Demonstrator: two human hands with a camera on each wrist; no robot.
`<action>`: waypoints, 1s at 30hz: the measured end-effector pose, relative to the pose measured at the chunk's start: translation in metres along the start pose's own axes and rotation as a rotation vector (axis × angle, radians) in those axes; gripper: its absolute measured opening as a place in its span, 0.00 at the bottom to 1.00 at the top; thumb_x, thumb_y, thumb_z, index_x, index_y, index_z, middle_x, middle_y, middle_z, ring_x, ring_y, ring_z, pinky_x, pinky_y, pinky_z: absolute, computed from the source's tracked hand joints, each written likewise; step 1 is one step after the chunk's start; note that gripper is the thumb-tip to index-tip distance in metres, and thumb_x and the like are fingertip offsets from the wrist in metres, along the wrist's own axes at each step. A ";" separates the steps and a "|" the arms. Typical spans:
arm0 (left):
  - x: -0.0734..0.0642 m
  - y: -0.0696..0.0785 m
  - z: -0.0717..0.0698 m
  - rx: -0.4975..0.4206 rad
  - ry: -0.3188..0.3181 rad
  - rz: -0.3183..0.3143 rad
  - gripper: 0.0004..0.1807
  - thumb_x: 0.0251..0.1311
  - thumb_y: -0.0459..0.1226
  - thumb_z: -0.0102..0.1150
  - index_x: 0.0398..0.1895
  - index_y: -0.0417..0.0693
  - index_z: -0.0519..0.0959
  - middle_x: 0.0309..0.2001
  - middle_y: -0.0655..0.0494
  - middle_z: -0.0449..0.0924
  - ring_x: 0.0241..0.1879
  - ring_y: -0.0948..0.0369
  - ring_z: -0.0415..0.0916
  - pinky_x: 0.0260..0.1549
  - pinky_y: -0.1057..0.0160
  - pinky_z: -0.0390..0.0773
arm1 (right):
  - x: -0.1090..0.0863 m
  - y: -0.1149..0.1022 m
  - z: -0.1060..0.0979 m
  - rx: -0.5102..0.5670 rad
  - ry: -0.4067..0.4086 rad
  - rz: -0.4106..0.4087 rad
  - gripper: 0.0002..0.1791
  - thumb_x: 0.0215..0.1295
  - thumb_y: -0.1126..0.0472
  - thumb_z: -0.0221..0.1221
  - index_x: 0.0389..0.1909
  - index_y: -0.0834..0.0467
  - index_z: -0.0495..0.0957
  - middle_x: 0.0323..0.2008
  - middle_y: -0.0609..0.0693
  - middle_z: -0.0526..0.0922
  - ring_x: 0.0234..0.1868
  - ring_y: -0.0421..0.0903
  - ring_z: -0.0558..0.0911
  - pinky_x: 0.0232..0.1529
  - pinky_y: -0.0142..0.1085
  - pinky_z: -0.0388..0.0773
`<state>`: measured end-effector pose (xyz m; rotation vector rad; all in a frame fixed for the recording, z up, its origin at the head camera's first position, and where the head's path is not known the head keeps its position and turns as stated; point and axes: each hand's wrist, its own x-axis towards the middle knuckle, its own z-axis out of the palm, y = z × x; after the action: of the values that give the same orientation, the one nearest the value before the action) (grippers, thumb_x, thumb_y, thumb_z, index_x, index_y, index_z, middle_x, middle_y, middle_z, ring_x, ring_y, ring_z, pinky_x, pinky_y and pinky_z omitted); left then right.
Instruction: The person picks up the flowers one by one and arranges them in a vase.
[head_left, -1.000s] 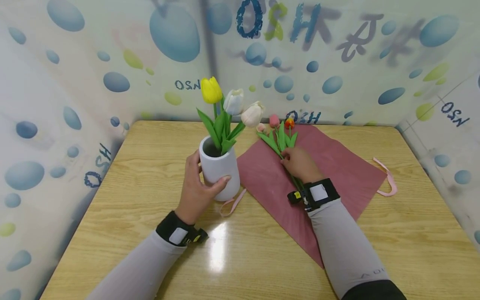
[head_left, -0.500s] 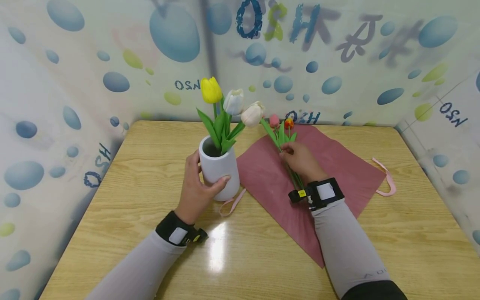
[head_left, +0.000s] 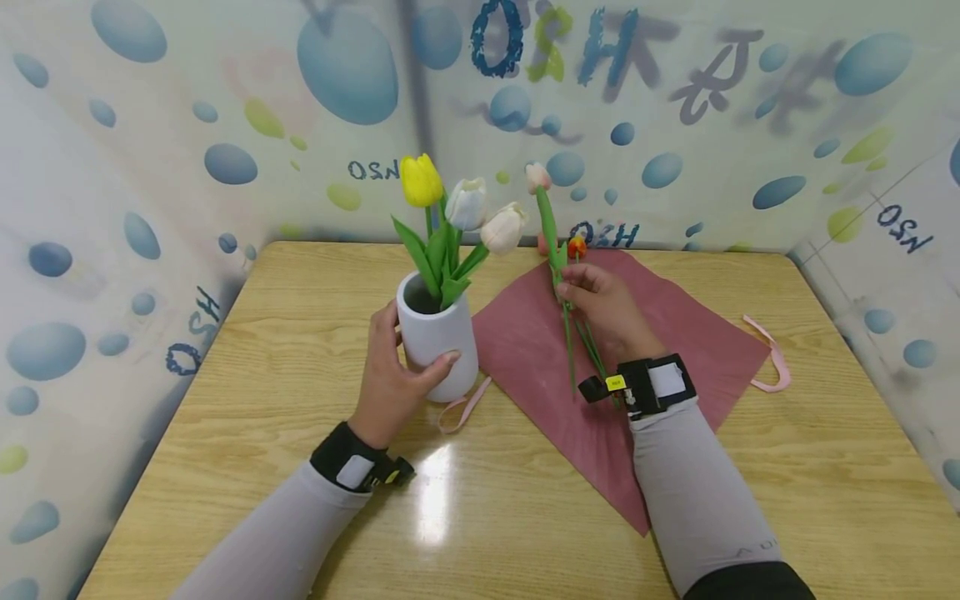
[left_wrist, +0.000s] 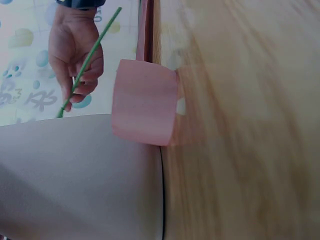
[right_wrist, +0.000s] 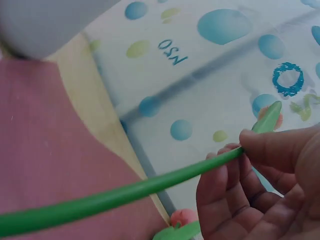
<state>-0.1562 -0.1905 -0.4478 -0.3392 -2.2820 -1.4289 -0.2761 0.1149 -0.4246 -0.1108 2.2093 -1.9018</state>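
Observation:
My left hand (head_left: 397,375) grips the side of a white vase (head_left: 442,350) standing on the table. One yellow tulip (head_left: 422,181) and two whitish tulips (head_left: 468,205) rise from it. Between thumb and fingertips, my right hand (head_left: 606,307) pinches the stem of a pale pink tulip (head_left: 537,177), raised above the dark pink wrapping sheet. Its green stem (right_wrist: 125,194) crosses the right wrist view. An orange-red tulip (head_left: 577,247) lies on the sheet behind that hand. Beside it a pink tulip (right_wrist: 183,217) is mostly hidden by the raised one in the head view.
The dark pink wrapping sheet (head_left: 690,342) lies over the table's (head_left: 315,333) right middle. A pink ribbon (head_left: 780,367) curls at its right corner, and another ribbon end (head_left: 468,408) lies by the vase's foot. A patterned cloth wall closes off the back and sides.
My right hand has lifted the pale pink tulip up off the sheet, away from the other tulips there, so it now stands upright. The left hand and vase have stayed in place.

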 end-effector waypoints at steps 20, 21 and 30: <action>0.000 0.000 0.000 -0.002 0.000 0.000 0.53 0.54 0.39 0.79 0.80 0.55 0.56 0.67 0.44 0.64 0.65 0.55 0.63 0.61 0.41 0.71 | -0.015 -0.027 -0.003 0.743 -0.120 -0.081 0.07 0.78 0.68 0.54 0.43 0.54 0.79 0.37 0.47 0.85 0.38 0.41 0.83 0.34 0.33 0.80; 0.000 0.000 0.000 0.001 0.001 0.006 0.53 0.54 0.39 0.79 0.80 0.55 0.56 0.66 0.44 0.65 0.65 0.54 0.64 0.61 0.41 0.72 | -0.016 -0.028 -0.002 0.762 -0.119 -0.089 0.07 0.78 0.67 0.54 0.43 0.54 0.78 0.37 0.48 0.85 0.38 0.41 0.83 0.33 0.33 0.79; 0.001 0.001 0.000 0.003 0.005 0.027 0.54 0.53 0.39 0.79 0.80 0.53 0.56 0.66 0.43 0.65 0.65 0.54 0.64 0.61 0.42 0.72 | -0.022 -0.039 0.003 1.050 -0.124 -0.213 0.04 0.77 0.69 0.54 0.45 0.59 0.76 0.37 0.52 0.86 0.40 0.47 0.86 0.43 0.37 0.86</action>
<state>-0.1569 -0.1904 -0.4467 -0.3640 -2.2666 -1.4108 -0.2573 0.1106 -0.3844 -0.2697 0.9242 -2.7925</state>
